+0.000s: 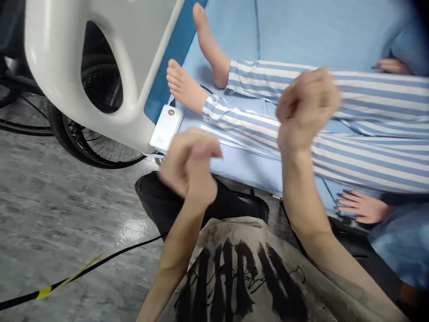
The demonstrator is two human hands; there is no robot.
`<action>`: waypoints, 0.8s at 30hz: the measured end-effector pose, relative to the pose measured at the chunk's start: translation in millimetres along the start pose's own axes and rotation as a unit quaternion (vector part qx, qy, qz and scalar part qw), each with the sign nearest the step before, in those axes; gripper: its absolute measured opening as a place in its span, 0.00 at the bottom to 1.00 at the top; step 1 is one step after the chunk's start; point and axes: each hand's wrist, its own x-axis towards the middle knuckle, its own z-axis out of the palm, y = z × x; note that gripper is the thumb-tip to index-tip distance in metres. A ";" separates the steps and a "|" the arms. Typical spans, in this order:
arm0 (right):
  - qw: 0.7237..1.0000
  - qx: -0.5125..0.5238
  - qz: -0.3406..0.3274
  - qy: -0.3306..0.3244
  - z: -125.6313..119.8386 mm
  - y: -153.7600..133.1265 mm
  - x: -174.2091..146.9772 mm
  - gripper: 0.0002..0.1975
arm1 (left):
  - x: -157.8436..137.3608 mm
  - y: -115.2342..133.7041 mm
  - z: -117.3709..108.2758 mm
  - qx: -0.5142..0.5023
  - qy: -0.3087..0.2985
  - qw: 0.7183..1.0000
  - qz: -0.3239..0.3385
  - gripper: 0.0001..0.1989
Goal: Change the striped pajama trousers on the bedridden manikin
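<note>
My left hand [191, 163], slightly blurred, is raised near the bed's edge with its fingers curled in and its thumb bent over. It hovers in front of the white power bank [166, 127] and shows nothing in its grip. My right hand [306, 105] makes a fist above the blue-and-white striped trousers [372, 156]. No object shows in that fist, and I cannot tell whether it touches the cloth. The trousers are on a lying figure that looks like a manikin, its bare feet [187, 87] toward the footboard.
A pale footboard [144, 40] with an oval opening closes the bed's left end, with a wheelchair wheel [100, 138] behind it. Blue sheet [301, 31] covers the mattress. The figure's hand [365, 205] lies at the near edge. A black cable [110, 257] with yellow bands crosses the floor area.
</note>
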 end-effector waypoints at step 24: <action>0.997 -0.023 0.077 -0.009 36.1 55.9 14.5 0.27 | 98.6 19.6 142.4 -0.438 -0.184 0.866 0.158 0.15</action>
